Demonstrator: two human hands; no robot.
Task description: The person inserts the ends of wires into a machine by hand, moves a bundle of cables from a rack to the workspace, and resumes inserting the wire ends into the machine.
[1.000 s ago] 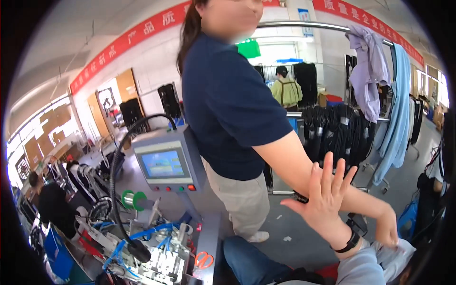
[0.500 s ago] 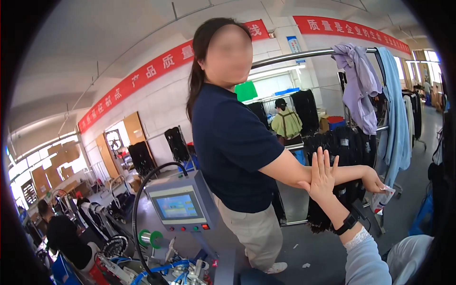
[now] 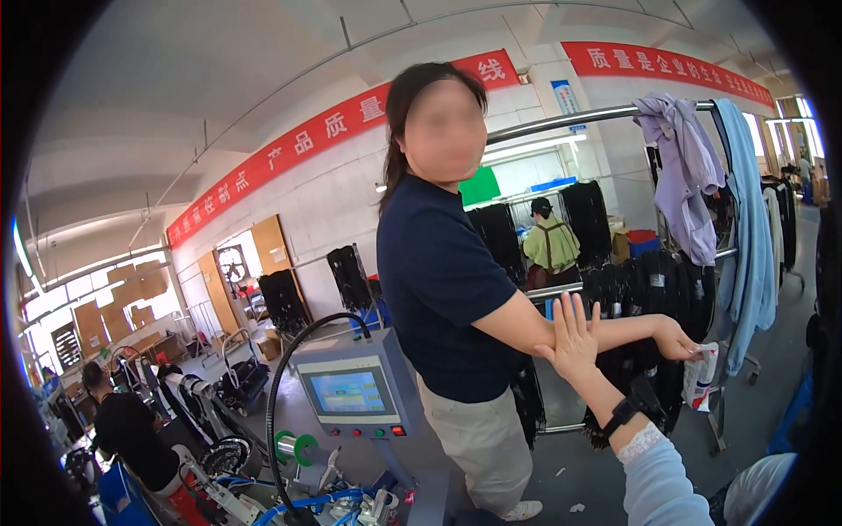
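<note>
Your right hand point(image 3: 574, 337), fingers spread flat, rests on the forearm point(image 3: 561, 329) of the person in the navy shirt point(image 3: 438, 280) standing before you; nothing gripped, left hand out of view.

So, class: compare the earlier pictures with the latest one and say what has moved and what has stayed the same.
The view has tilted upward, so the control box with its screen sits lower and the red banners show more. The wearer's right hand stays raised, fingers spread, against the forearm of the person in the dark shirt. That person's hand now rests at a white packet. The left hand is out of view.
</note>
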